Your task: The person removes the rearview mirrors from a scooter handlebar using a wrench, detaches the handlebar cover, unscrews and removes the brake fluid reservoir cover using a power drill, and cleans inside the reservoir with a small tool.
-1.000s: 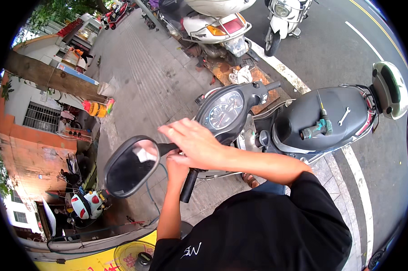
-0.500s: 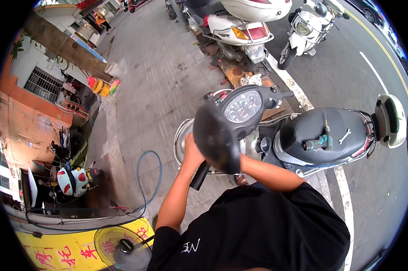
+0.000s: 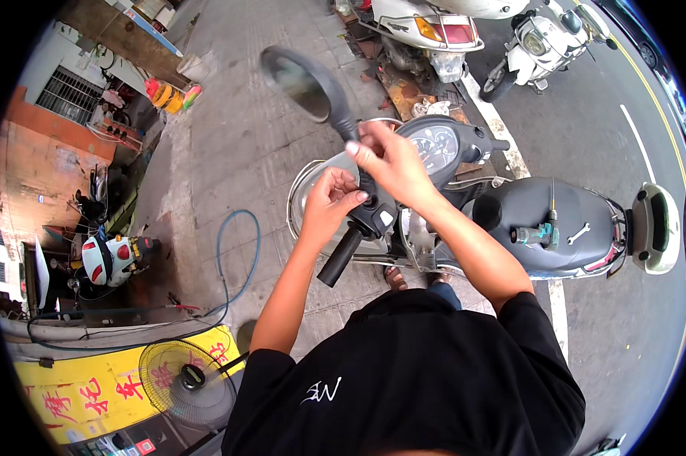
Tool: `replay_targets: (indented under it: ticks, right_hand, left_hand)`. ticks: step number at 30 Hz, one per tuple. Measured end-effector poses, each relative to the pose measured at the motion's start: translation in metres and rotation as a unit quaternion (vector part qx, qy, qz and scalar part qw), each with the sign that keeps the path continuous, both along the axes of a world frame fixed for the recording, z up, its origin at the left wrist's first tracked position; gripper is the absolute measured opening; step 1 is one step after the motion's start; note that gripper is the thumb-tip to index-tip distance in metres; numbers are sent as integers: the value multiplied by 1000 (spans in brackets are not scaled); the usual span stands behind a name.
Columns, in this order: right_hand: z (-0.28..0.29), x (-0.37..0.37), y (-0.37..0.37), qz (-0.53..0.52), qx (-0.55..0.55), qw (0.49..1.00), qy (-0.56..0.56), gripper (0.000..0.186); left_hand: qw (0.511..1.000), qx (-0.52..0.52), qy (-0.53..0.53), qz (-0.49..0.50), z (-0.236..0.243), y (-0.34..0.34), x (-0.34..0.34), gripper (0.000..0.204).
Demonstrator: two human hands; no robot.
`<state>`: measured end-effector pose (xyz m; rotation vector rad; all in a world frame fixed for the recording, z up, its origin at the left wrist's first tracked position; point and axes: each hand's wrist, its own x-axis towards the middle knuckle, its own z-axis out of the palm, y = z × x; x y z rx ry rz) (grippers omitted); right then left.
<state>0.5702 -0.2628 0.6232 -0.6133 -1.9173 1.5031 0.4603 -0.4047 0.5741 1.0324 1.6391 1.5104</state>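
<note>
Black-framed, a scooter mirror (image 3: 301, 87) is held tilted above the nearer handlebar grip (image 3: 341, 257). Its stem (image 3: 345, 128) is clamped between thumb and fingers of the right hand (image 3: 395, 163), apparently to be steadied. The left hand (image 3: 328, 204) is placed at the stem's base; whether anything is pinched there cannot be told. A drill (image 3: 538, 235) and a wrench (image 3: 579, 233) are laid on the seat (image 3: 519, 196), probably for easy reach.

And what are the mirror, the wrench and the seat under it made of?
The mirror: probably glass, since its face is reflective, in a dark, likely plastic shell. The wrench: metal, perhaps steel, bright and silvery. The seat: smooth, faintly shiny black, so maybe vinyl, though leather could look similar.
</note>
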Motion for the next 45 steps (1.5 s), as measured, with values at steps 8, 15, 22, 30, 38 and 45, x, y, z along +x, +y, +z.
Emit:
replay_targets:
  ticks: [8, 15, 22, 30, 38, 45]
  right_hand:
    - [-8, 9, -32, 83, 484, 842, 221, 31]
    - [-30, 71, -4, -23, -95, 956, 278, 16]
    - [-208, 190, 34, -255, -310, 907, -127, 26]
    - [-529, 201, -18, -294, -426, 752, -407, 32]
    - [-586, 222, 46, -308, -197, 807, -464, 52]
    - [-544, 225, 63, -205, -152, 787, -562, 60]
  left_hand:
    - [940, 103, 319, 58, 49, 27, 1, 27]
    - [964, -25, 232, -126, 47, -4, 1, 44]
    - [958, -143, 240, -68, 27, -40, 4, 64]
    - [935, -204, 266, -111, 35, -24, 21, 77]
    - [953, -192, 216, -91, 23, -34, 16, 74]
    - [967, -172, 177, -62, 27, -31, 20, 62]
